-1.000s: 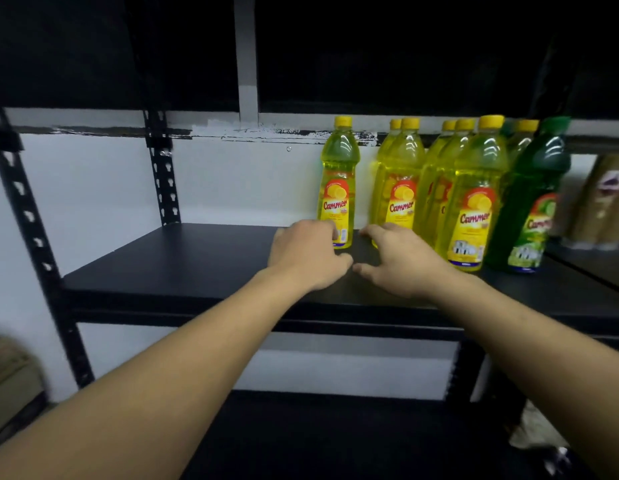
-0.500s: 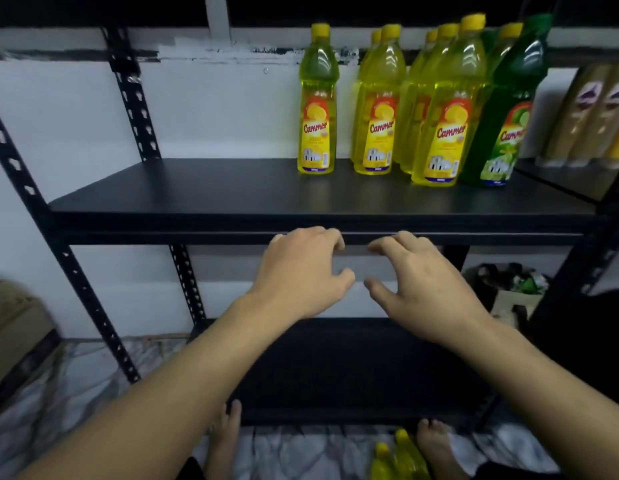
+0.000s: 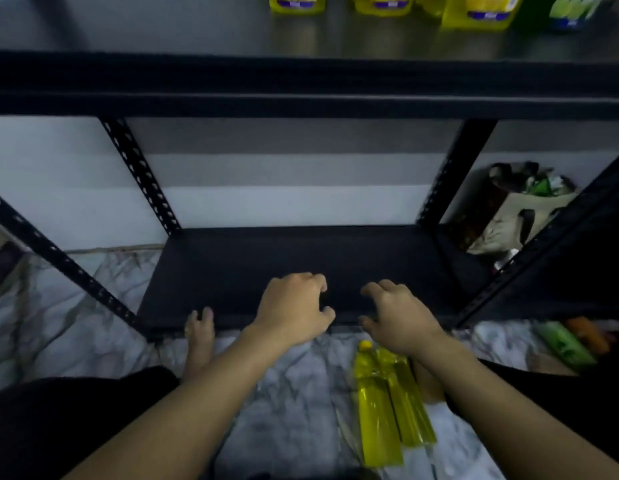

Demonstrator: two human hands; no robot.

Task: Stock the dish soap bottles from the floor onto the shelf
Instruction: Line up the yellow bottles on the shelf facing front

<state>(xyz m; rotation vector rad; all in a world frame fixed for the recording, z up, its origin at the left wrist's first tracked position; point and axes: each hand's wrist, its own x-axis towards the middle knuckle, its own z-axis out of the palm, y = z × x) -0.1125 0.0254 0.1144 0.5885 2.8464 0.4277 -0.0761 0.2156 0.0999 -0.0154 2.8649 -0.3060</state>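
From the head camera, the view has dropped from the upper shelf to the floor, and both hands have come down with it: a second ago they rested on that shelf by the standing bottles, now they hang low in front of the bottom shelf. The left hand and right hand are both empty, fingers loosely curled and half open. Two yellow dish soap bottles lie side by side on the marbled floor, just below the right hand, so the next pickup looks close. Only the bases of the stocked bottles show. The bottom shelf holds nothing visible; a bag behind it is stuffed with unclear items.
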